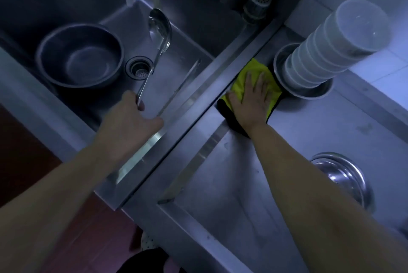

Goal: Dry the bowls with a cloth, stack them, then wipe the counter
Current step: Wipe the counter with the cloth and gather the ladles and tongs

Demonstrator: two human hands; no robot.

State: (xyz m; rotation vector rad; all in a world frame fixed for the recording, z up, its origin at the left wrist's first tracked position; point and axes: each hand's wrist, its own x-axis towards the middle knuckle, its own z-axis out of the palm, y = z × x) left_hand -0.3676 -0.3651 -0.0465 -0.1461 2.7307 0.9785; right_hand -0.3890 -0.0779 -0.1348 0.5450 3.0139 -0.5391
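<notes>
right hand (251, 98) flat on yellow cloth (249, 69)

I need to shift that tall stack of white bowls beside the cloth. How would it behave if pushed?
The stack of white bowls is many bowls high on a narrow footing inside a metal basin, so it probably tips easily. The bowls look light and loosely nested, so they might slide apart. Likely safer to move by the basin.

cloth (256, 78) left of bowl stack (326, 52)
</notes>
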